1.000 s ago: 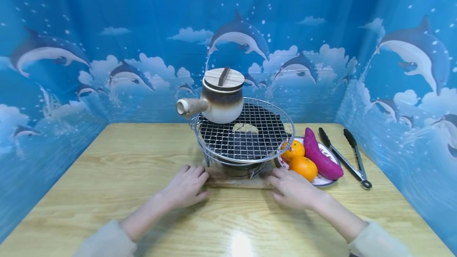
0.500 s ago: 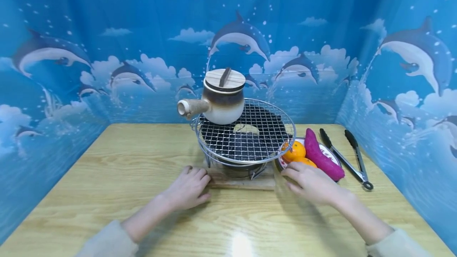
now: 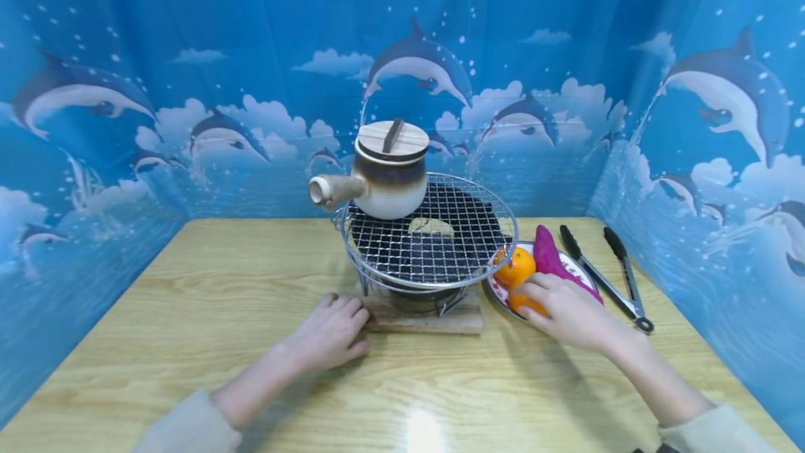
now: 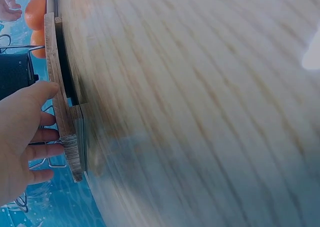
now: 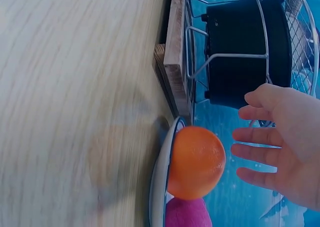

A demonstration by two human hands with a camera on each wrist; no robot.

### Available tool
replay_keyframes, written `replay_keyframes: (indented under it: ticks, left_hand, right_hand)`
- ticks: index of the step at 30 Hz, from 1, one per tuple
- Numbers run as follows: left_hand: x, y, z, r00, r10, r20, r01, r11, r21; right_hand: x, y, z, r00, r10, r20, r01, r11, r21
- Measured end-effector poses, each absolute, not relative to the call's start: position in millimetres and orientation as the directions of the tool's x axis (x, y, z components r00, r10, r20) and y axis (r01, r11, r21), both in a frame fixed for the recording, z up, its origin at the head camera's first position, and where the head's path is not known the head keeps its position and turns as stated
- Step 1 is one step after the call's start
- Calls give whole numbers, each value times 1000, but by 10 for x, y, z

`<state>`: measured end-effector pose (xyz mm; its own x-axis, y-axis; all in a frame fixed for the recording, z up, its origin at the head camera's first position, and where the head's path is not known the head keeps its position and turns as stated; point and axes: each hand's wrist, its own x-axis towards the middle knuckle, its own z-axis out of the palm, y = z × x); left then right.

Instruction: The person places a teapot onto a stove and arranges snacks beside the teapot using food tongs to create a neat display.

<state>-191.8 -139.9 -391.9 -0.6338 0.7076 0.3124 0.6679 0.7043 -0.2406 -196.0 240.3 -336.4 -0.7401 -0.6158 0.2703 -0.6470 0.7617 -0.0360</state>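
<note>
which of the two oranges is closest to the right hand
The front orange: in the head view, the right hand partly covers it; the rear orange sits nearer the grill rack.

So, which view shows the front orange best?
The right wrist view: the front orange looks large and nearly whole, clear of the right hand. In the head view that hand hides part of it; the left wrist view shows it small, at top left.

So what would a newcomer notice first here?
Probably the blue dolphin backdrop behind the table. Next, the lidded pot on the round wire grill, toward its far left side. Then the bright oranges and purple sweet potato on the plate right of the grill, near the right hand.
</note>
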Motion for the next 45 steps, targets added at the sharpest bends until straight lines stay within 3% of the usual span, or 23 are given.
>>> replay_keyframes:
  ticks: [11,31,45]
  left_hand:
    - [-1908,-1429,-3924,-635,711,303,669,702,-246]
    - [-1913,-1399,-3941,-623,715,316,679,695,-235]
    - [-1913,-1393,-3941,-628,714,310,678,697,-232]
  right_hand:
    - [-2031,2571,-3327,-771,-553,317,-595,802,-48]
    - [-2194,3099,-3274,-903,-276,328,-324,941,-100]
    - [-2319,3426,-3400,-918,-173,358,-233,963,-132]
